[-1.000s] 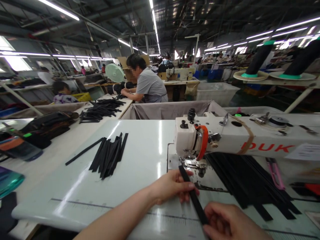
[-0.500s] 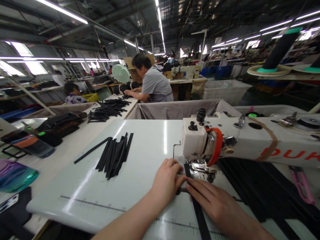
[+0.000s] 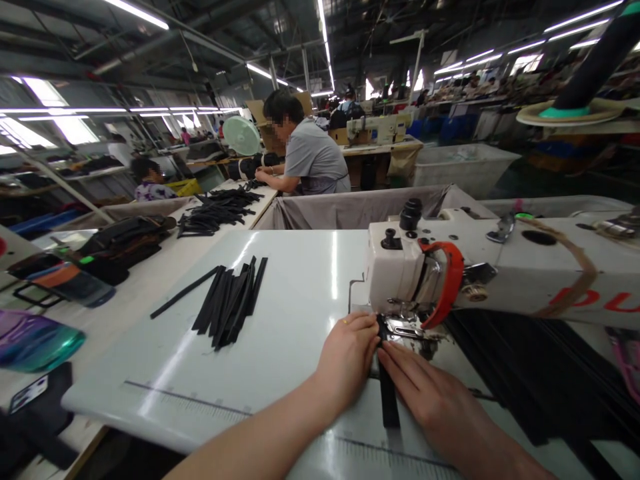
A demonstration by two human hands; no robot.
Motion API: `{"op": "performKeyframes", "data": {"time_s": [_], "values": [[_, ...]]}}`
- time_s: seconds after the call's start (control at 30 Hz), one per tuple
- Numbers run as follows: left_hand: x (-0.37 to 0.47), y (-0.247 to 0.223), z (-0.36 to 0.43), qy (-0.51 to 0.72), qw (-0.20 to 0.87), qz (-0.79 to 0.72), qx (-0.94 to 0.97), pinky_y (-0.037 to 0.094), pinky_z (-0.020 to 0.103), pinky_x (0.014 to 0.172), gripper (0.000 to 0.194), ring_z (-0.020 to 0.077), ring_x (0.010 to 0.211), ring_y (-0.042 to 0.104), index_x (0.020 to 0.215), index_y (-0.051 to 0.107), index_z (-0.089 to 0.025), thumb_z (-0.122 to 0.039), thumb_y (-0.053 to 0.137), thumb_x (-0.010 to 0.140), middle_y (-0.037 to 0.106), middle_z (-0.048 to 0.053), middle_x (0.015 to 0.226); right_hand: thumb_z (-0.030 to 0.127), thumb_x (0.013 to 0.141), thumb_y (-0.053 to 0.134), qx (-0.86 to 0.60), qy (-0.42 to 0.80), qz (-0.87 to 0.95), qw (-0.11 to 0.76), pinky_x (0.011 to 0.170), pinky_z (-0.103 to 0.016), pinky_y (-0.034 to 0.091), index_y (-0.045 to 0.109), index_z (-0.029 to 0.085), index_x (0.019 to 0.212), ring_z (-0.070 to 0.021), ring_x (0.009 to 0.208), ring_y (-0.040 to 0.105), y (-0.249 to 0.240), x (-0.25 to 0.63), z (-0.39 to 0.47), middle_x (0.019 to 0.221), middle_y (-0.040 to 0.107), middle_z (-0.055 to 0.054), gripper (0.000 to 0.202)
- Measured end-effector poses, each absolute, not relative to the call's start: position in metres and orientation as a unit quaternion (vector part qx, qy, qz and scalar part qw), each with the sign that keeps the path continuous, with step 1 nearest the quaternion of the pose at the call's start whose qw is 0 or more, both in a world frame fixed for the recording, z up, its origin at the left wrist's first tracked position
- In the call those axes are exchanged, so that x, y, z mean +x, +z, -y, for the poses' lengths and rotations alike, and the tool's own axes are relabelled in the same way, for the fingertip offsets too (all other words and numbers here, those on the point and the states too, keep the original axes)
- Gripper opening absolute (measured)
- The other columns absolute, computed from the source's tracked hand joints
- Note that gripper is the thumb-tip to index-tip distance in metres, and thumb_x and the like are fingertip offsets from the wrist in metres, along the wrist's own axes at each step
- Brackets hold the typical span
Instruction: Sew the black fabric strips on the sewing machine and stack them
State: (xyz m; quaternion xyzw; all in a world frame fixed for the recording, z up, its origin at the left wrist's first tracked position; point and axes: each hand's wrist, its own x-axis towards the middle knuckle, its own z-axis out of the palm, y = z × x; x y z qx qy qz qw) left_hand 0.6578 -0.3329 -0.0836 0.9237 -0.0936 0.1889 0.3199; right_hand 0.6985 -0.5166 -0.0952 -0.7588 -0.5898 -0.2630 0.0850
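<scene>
A black fabric strip (image 3: 389,400) runs lengthwise over the bed of a white sewing machine (image 3: 393,270), its far end at the presser foot (image 3: 400,328). My left hand (image 3: 350,357) has its fingers bent and closed on the strip's left edge beside the foot. From the other side, my right hand (image 3: 433,390) holds the strip, its fingers pressed together along the right edge and its thumb hidden. The fingertips of both hands nearly meet just in front of the foot. An orange guard (image 3: 447,283) curves over the needle area.
On the table's left lies a pile of black strips (image 3: 230,300). Black fabric pieces (image 3: 520,373) lie under the machine arm. Further left are a purple-green bottle (image 3: 37,340), a phone (image 3: 30,393) and a mug (image 3: 75,283). A co-worker (image 3: 313,157) sits beyond the cloth-lined bin (image 3: 350,205).
The strip has slid away from me into the machine, so its near end now shows on the table. My left hand has moved slightly forward and right, and the view has shifted a little.
</scene>
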Motion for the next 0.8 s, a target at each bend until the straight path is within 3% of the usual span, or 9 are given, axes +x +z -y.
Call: {"op": "performKeyframes", "data": {"time_s": [0.5, 0.8], "values": [[0.6553, -0.0873, 0.3399, 0.191, 0.301, 0.085, 0.931, 0.047, 0.039, 0.108, 0.023, 0.024, 0.115, 0.061, 0.102, 0.067, -0.012, -0.016, 0.045, 0.098, 0.069, 0.013, 0.116, -0.003, 0.081, 0.038, -0.763, -0.257, 0.588, 0.083, 0.09, -0.031, 0.057, 0.062, 0.006, 0.122, -0.0226, 0.112, 0.063, -0.0952, 0.7005, 0.5164, 0.121, 0.067, -0.016, 0.049], [0.6581, -0.0818, 0.3391, 0.171, 0.291, 0.085, 0.937, 0.05, 0.042, 0.103, 0.021, 0.0245, 0.111, 0.06, 0.085, 0.064, -0.016, -0.012, 0.046, 0.095, 0.069, 0.01, 0.108, -0.003, 0.082, 0.039, -0.776, -0.229, 0.575, 0.121, 0.083, -0.033, 0.059, 0.061, 0.008, 0.121, -0.0229, 0.101, 0.065, -0.0874, 0.7025, 0.512, 0.109, 0.069, -0.013, 0.046]]}}
